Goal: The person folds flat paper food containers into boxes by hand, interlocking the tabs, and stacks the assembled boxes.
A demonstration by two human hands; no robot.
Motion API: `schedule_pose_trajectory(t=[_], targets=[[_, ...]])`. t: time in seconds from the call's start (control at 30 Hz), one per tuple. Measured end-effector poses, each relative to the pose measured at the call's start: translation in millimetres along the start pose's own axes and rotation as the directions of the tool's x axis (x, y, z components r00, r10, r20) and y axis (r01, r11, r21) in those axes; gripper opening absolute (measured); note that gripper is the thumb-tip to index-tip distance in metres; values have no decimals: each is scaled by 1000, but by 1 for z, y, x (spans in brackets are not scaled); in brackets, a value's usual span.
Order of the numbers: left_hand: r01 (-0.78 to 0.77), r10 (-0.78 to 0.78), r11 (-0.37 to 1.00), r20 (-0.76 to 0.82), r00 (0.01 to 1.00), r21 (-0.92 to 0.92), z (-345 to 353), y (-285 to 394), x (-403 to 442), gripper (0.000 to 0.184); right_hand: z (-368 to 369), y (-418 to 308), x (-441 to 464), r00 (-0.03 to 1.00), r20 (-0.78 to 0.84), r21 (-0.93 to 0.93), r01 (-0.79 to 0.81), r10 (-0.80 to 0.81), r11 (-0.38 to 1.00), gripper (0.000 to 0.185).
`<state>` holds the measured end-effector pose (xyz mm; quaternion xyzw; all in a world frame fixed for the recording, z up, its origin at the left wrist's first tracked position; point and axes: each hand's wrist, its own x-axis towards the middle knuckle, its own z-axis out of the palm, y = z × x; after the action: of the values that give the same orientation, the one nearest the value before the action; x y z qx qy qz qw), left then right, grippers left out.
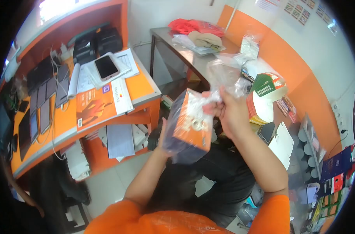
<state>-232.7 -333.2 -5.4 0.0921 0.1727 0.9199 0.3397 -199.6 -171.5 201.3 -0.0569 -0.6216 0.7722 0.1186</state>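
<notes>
An orange, white and dark box [193, 128] is held tilted in front of my torso, inside a clear plastic bag [223, 74]. My left hand [163, 140] is pressed to the box's left side, its fingers mostly hidden behind it. At the upper right of the box, my right hand [229, 113] pinches the bag's gathered plastic. The loose end of the bag sticks up above that hand.
On the left, an orange desk [144, 86] carries a smartphone [106, 67], several dark devices, cables and an orange brochure [95, 107]. A red bag [191, 27] lies on the back table. Cardboard cartons [261, 107] stand right. Another person's arm [23, 193] shows lower left.
</notes>
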Motion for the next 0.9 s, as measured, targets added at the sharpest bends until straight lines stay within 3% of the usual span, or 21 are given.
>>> schedule_pose_trajectory(t=[0.03, 0.07, 0.1, 0.13, 0.17, 0.23, 0.27, 0.37, 0.57, 0.63, 0.7, 0.77, 0.8, 0.83, 0.9], targets=[[46, -43, 994, 35, 998, -98, -14, -5, 6, 90, -6, -4, 17, 998, -52, 24, 33, -32, 999, 41], [-77, 95, 975, -82, 992, 208, -36, -22, 23, 84, -10, -11, 33, 993, -100, 46, 67, -63, 997, 44], [-158, 265, 849, -148, 953, 504, -53, -38, 38, 79, -10, -19, 47, 985, -138, 28, 111, -106, 993, 43], [-109, 271, 556, -55, 961, 824, -59, -43, 37, 68, -11, -27, 59, 973, -177, 11, 152, -148, 988, 43], [-68, 236, 149, 31, 971, 986, -57, -45, 33, 58, -13, -33, 71, 957, -220, -5, 191, -187, 982, 42], [-284, 125, -444, 372, 920, 850, -44, -61, 23, 41, -21, -43, 106, 928, -263, 53, 286, -263, 957, 36], [-257, 29, -542, 324, 946, 800, -46, -73, 22, 37, -28, -47, 123, 909, -292, 80, 333, -298, 939, 33], [-218, 148, -473, 321, 935, 853, -49, -73, 19, 35, -41, -60, 164, 858, -381, 61, 395, -344, 917, 34], [-231, 118, -492, 328, 937, 839, -42, -71, 19, 33, -45, -60, 211, 833, -400, 90, 450, -381, 889, 38], [-240, 116, -500, 339, 934, 832, -41, -70, 22, 31, -57, -43, 243, 764, -350, -305, 454, -542, 837, 35], [-259, 116, -497, 359, 926, 828, -39, -72, 22, 29, -68, -19, 258, 653, -134, -814, 356, -745, 459, 32], [-220, 135, -526, 336, 932, 822, -37, -73, 21, 28, -92, 10, 281, 741, 117, -971, 224, -661, 80, 29], [-210, 131, -535, 326, 936, 818, -36, -74, 21, 28, -83, 9, 267, 735, 124, -979, 199, -666, 37, 34], [-216, 115, -542, 327, 938, 812, -37, -75, 22, 28, -63, -5, 221, 753, -57, -972, 108, -655, 209, 35], [-217, 103, -550, 324, 941, 807, -41, -76, 24, 28, -52, 22, 221, 601, -93, -979, 90, -794, 183, 37]])
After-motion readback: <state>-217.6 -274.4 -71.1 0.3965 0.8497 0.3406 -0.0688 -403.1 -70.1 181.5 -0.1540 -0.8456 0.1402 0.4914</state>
